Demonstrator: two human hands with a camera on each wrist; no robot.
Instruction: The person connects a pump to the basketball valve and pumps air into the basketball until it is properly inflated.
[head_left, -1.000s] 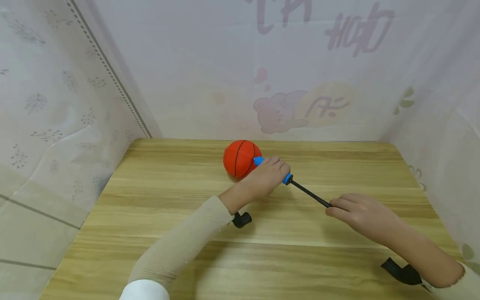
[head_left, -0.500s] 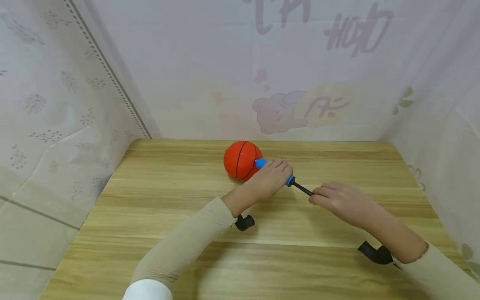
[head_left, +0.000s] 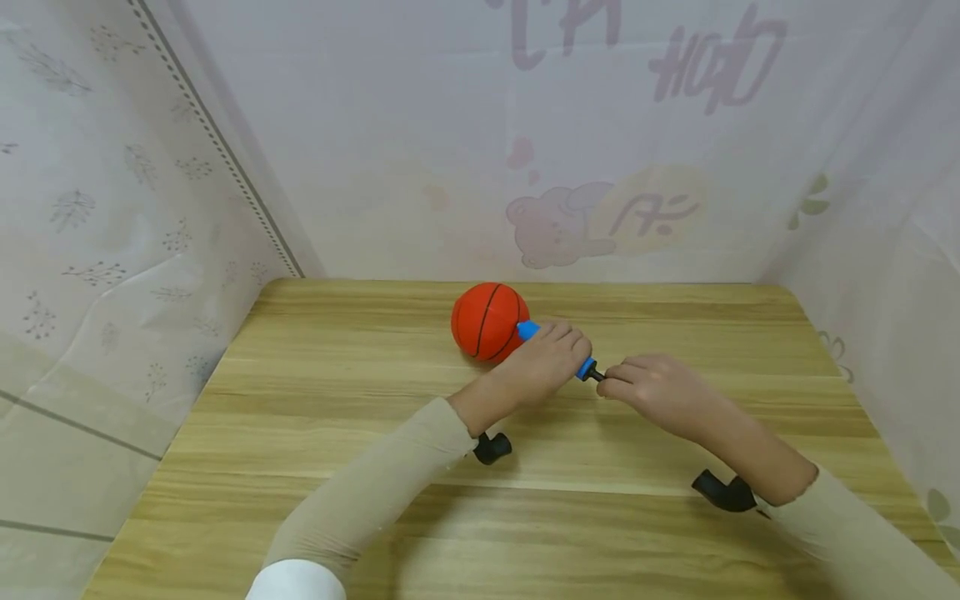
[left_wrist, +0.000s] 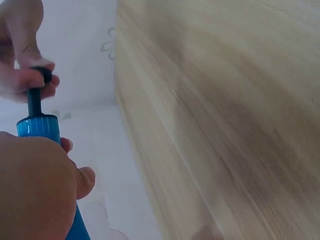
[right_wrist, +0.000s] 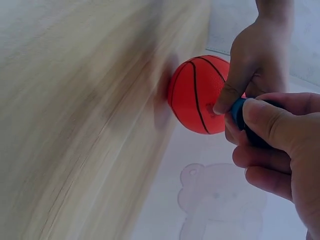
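Note:
A red toy basketball [head_left: 489, 323] with black lines sits near the back of the wooden table. My left hand [head_left: 543, 364] grips the blue barrel of a hand pump [head_left: 528, 330], whose front end meets the ball's right side; whether a needle is inside the ball is hidden. My right hand [head_left: 660, 395] pinches the black handle [left_wrist: 44, 75] at the pump's rear end. Only a short piece of black rod shows between handle and barrel. In the right wrist view, the ball [right_wrist: 196, 95] stands just beyond both hands.
The wooden table [head_left: 337, 400] reaches back to a pale printed curtain [head_left: 405, 167], with curtains on both sides too. A black wrist-camera mount [head_left: 492, 448] hangs under the left wrist, another black mount [head_left: 723, 492] under the right.
My right hand has moved left and up toward my left hand, pushing the black rod most of the way into the barrel. The ball and left hand have shifted slightly right.

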